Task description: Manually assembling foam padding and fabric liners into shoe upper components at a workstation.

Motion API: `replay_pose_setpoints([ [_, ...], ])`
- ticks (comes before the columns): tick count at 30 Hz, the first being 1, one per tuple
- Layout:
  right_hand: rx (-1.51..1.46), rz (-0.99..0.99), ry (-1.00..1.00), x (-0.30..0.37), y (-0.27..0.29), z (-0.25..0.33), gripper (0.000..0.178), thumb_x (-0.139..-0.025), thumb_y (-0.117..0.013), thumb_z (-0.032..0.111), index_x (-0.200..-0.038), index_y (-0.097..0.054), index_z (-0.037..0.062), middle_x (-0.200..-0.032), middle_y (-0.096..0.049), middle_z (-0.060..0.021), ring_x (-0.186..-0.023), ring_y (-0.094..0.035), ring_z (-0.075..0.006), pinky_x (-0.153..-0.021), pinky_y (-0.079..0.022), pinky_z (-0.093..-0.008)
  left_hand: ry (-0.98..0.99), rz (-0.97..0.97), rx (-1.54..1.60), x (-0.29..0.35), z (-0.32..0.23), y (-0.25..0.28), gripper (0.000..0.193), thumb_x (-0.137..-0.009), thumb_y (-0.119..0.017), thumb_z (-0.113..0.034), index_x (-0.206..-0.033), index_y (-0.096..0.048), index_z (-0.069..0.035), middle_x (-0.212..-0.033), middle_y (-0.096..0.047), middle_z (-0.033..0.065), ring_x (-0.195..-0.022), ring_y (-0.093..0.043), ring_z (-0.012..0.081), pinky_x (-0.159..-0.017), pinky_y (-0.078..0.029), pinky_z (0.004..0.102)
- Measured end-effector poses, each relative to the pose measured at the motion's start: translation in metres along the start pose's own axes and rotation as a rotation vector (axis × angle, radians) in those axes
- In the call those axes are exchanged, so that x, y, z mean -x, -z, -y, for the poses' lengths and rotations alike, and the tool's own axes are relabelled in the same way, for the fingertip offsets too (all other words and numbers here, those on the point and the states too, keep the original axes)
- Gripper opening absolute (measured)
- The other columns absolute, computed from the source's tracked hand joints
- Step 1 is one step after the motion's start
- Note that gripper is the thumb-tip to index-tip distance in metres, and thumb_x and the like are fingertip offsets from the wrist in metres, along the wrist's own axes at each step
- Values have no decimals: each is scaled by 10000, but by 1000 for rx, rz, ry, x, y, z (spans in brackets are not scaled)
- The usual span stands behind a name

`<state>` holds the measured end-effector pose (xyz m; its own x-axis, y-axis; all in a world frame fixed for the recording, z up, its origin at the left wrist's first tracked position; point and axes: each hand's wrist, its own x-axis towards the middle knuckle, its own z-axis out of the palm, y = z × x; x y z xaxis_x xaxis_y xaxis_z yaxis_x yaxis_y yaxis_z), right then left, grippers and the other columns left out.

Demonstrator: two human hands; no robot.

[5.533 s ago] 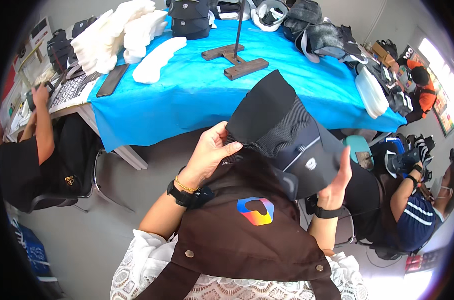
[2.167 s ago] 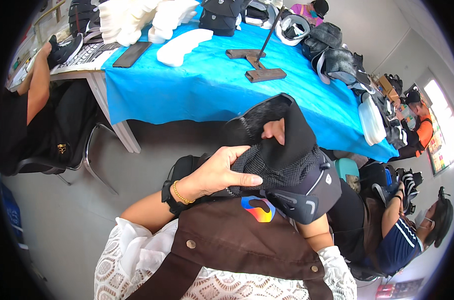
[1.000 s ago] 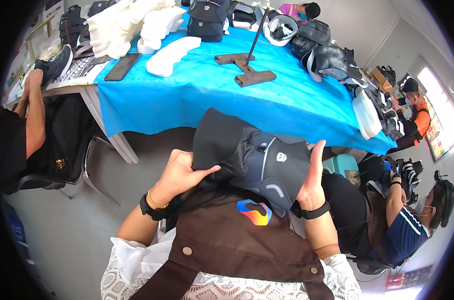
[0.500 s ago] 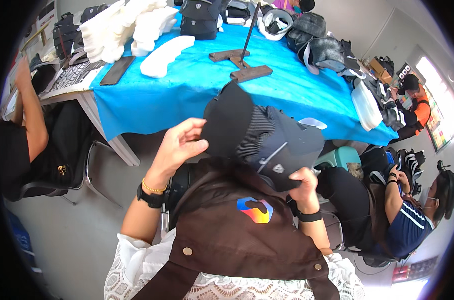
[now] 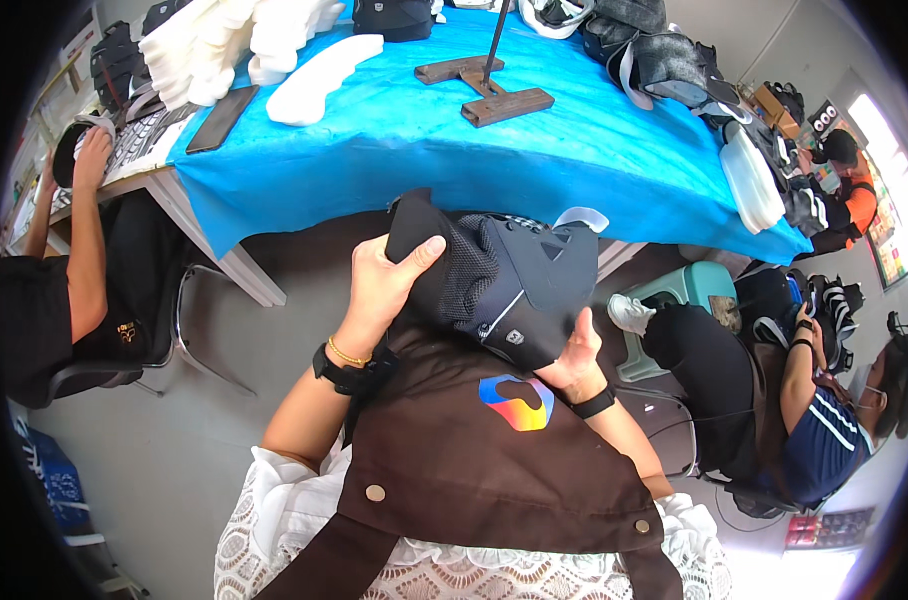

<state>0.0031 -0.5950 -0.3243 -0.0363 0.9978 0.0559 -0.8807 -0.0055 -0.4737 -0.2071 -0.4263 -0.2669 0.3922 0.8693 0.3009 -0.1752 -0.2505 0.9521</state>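
Observation:
In front of my apron I hold a dark cap (image 5: pixel 539 275) with mesh panels, a smooth grey panel and a small badge on its side. My left hand (image 5: pixel 376 292) is closed on its black brim, thumb on top and fingers hidden underneath. At the cap's lower right edge, my right hand (image 5: pixel 578 358) supports it, thumb up and the other fingers mostly out of sight. A pale strap (image 5: pixel 582 217) sticks up at the cap's far side.
A blue-covered table (image 5: pixel 394 150) carries a wooden stand (image 5: pixel 507 106), a curved white pad (image 5: pixel 324 80), white pad stacks (image 5: pixel 199 50) and dark caps (image 5: pixel 674 70). Co-workers sit left and right. A green stool (image 5: pixel 679 290) stands at the right.
Both hands have brought the cap slightly lower and turned it, so more of its grey panel shows. My left thumb now presses on the brim. The view has shifted.

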Motion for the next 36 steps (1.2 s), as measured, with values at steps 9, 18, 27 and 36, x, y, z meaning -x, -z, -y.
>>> replay_pose_setpoints([
  [9,75,-148,-74,1,-2,-10,672,-772,-651,90,-1394,-404,26,-1363,-502,-177,-1290,-442,-363,-1114,-313,-492,-626,-279,-561,-2,12,-9,225,-869,-698,-208,-765,-674,-9,-614,-605,111,-484,-563,269,-446,-407,323],
  [18,231,183,-94,14,38,-6,750,-733,-643,97,-1413,-348,-17,-1423,-434,-148,-1306,-424,-308,-1116,-319,-404,-715,-225,-542,-25,28,-13,289,-864,-700,-261,-721,-653,-14,-586,-577,115,-486,-568,290,-447,-423,333],
  [27,239,-7,-17,11,16,-9,730,-660,-618,78,-1347,-410,-54,-1349,-498,-179,-1248,-477,-333,-1089,-358,-429,-717,-286,-434,-46,37,-41,397,-865,-681,-357,-667,-619,-20,-562,-550,131,-488,-569,321,-452,-435,354],
  [36,85,12,81,6,16,-19,698,-601,-543,55,-1283,-467,-69,-1286,-545,-201,-1208,-503,-380,-1089,-357,-463,-784,-151,-519,-59,30,-42,336,-884,-656,-336,-731,-671,-37,-615,-609,125,-539,-609,315,-474,-469,358],
])
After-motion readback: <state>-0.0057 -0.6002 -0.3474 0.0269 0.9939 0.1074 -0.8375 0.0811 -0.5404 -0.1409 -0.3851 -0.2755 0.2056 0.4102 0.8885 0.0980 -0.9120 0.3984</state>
